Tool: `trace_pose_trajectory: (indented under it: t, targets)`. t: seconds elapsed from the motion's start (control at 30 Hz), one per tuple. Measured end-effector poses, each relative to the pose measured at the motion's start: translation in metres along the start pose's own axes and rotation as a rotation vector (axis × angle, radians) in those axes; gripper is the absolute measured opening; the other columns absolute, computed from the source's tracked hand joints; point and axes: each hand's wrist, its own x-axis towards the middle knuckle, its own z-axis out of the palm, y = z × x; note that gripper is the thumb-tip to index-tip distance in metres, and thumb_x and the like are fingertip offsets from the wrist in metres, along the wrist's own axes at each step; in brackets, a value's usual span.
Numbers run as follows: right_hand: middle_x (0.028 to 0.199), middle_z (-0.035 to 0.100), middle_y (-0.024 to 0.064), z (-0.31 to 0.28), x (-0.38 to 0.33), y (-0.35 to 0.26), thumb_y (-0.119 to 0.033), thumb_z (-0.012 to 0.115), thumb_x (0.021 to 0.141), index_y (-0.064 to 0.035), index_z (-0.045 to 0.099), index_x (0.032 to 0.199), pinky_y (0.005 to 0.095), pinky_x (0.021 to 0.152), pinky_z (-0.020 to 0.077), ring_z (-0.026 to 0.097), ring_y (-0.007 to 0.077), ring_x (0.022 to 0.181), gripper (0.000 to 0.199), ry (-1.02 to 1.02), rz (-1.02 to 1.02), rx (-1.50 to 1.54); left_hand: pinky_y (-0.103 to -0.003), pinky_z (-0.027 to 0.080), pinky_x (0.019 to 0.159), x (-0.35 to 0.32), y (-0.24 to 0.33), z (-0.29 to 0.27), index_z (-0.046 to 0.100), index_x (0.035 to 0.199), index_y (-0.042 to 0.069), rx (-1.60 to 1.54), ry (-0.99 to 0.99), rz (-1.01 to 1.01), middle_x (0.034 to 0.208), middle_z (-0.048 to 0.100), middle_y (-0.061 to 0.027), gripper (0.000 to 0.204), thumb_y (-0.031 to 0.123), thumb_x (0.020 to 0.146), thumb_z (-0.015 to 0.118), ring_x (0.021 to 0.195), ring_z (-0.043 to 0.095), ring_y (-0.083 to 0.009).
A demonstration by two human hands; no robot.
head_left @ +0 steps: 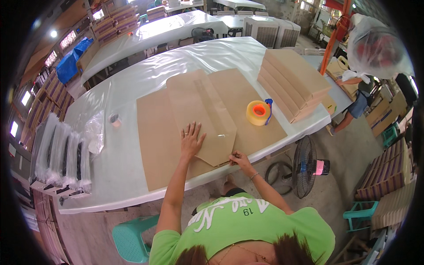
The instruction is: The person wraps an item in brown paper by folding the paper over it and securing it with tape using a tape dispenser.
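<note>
Pressing, pinching folded cardboard [201,115]: hands [191,140]

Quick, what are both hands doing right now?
Left hand: open, flat on the folded brown paper piece.
Right hand: pinching that piece's lower corner.

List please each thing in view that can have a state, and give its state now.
left hand: open, flat on the folded cardboard piece.
right hand: fingers pinching the piece's near corner.
folded cardboard piece: flattened, lying on the sheet.
cardboard sheet: spread flat on the table.
tape dispenser: resting on the cardboard, untouched.
stack of folded cartons: piled, lying flat.
floor fan: standing beside the table; running or not, cannot tell.
</note>
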Motion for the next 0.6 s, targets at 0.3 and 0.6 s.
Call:
trace_pose_trajectory:
  t: [0.3, 0.6]
  targets:
    - [0.074, 0.061, 0.0035, 0.0, 0.004, -0.016, -0.027, 0.061, 0.094, -0.0026, 0.058, 0.094, 0.025, 0.058, 0.0522, 0.061, 0.0124, 0.06, 0.025, 0.228, 0.031, 0.061, -0.051, 0.014, 0.115, 0.0, -0.002, 0.002, 0.034, 0.146, 0.022, 0.012, -0.024, -0.006, 0.153, 0.03, -0.0078, 0.06, 0.052, 0.096, 0.039, 0.141, 0.025, -0.0298]
    - [0.067, 0.059, 0.0023, -0.024, 0.065, -0.063, -0.019, 0.059, 0.094, -0.0006, 0.06, 0.09, 0.0234, 0.053, 0.0448, 0.054, 0.0086, 0.056, 0.019, 0.455, -0.293, -0.267, -0.05, 0.021, 0.112, 0.004, 0.006, -0.01, 0.042, 0.14, 0.019, -0.02, -0.033, -0.037, 0.145, 0.039, -0.0075, 0.056, 0.051, 0.094, 0.044, 0.137, 0.031, -0.0284]
